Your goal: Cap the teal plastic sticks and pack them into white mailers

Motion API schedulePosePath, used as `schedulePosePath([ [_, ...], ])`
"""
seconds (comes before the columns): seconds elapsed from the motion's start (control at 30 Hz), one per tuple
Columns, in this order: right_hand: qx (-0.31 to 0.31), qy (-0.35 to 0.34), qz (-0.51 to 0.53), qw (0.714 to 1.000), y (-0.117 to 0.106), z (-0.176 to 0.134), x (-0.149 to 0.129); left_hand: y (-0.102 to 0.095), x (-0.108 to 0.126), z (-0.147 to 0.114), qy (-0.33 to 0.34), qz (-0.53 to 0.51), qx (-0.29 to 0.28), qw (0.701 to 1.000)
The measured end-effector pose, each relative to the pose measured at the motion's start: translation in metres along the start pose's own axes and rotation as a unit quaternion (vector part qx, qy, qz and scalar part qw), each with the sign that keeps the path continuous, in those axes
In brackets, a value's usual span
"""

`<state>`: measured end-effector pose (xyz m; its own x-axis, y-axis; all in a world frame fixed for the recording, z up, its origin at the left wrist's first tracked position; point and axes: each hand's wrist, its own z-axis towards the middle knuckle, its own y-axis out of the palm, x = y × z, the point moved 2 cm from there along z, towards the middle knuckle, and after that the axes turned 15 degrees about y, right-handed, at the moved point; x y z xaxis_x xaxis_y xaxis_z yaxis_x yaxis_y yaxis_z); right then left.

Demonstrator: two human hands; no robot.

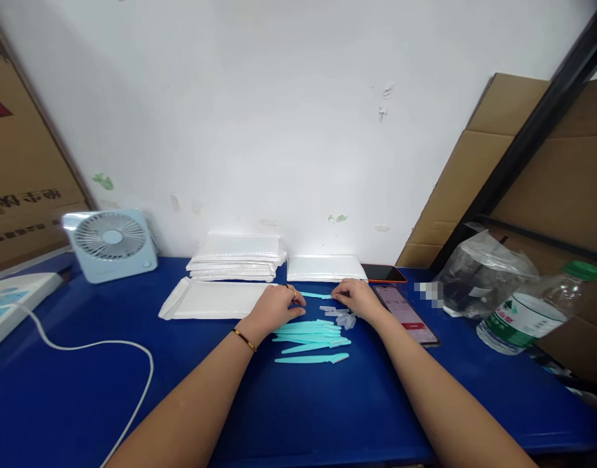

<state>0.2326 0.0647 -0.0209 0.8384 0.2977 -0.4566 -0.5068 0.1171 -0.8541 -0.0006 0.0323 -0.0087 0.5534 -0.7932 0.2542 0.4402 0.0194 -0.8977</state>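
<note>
A turquoise eyebrow razor (pixel 317 296) spans the gap between my two hands, level above the blue table. Its handle end is at the fingertips of my left hand (pixel 275 307), which is closed around it. At the blade end, the fingers of my right hand (pixel 356 298) are pinched together; whether they also hold a small clear cap is hidden. Several more turquoise eyebrow razors (pixel 311 339) lie in a loose pile just below, one apart at the front (pixel 308 359). Small clear plastic caps (pixel 346 320) are heaped beside my right hand.
White padded mailers (pixel 235 250) are stacked at the back, with another (pixel 220 299) left of my hand and more (pixel 325 267) behind. A lit phone (pixel 411 318) and a water bottle (pixel 527 315) stand right; a fan (pixel 112 244), power strip (pixel 20 299) and white cable (pixel 149 364) left.
</note>
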Motion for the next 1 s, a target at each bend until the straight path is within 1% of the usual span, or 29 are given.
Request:
schedulePosePath([
  [0.07, -0.001, -0.006, 0.018, 1.0, -0.008, -0.003, 0.004, -0.001, 0.002, -0.002, 0.003, -0.035, -0.032, 0.999],
  [0.13, -0.035, -0.03, 0.056, 0.997, -0.013, -0.007, 0.002, 0.001, 0.001, -0.003, -0.008, -0.055, -0.06, 0.997],
  [0.17, -0.055, -0.041, 0.071, 0.995, -0.014, -0.009, -0.001, 0.002, 0.0, -0.003, -0.015, -0.056, -0.064, 0.996],
  [0.23, -0.086, -0.054, 0.08, 0.992, -0.013, -0.013, -0.007, 0.004, -0.002, -0.002, -0.031, -0.033, -0.054, 0.997],
  [0.3, -0.098, -0.052, 0.068, 0.991, -0.01, -0.014, -0.011, 0.003, -0.004, -0.001, -0.043, 0.008, -0.032, 0.999],
  [0.37, -0.096, -0.04, 0.057, 0.993, -0.006, -0.012, -0.012, 0.002, -0.006, -0.001, -0.049, 0.028, -0.018, 0.998],
  [0.5, -0.084, 0.007, 0.054, 0.995, -0.003, -0.009, -0.004, 0.002, -0.006, -0.002, -0.048, 0.012, -0.018, 0.999],
  [0.63, -0.12, 0.062, 0.067, 0.989, -0.008, -0.013, 0.005, 0.005, -0.006, 0.001, -0.064, 0.028, -0.019, 0.997],
  [0.73, -0.144, 0.081, 0.066, 0.984, -0.014, -0.017, 0.006, 0.008, -0.006, 0.005, -0.068, 0.048, -0.02, 0.996],
  [0.8, -0.139, 0.089, 0.042, 0.985, -0.017, -0.017, 0.005, 0.008, -0.005, 0.007, -0.07, 0.061, -0.02, 0.995],
  [0.83, -0.125, 0.096, 0.023, 0.987, -0.018, -0.017, 0.005, 0.008, -0.005, 0.008, -0.072, 0.068, -0.02, 0.995],
  [0.93, -0.056, 0.118, -0.032, 0.991, -0.019, -0.012, 0.007, 0.006, -0.004, 0.008, -0.083, 0.086, -0.018, 0.993],
  [1.0, -0.03, 0.114, -0.036, 0.992, -0.015, -0.009, 0.007, 0.006, -0.003, 0.008, -0.091, 0.09, -0.013, 0.992],
])
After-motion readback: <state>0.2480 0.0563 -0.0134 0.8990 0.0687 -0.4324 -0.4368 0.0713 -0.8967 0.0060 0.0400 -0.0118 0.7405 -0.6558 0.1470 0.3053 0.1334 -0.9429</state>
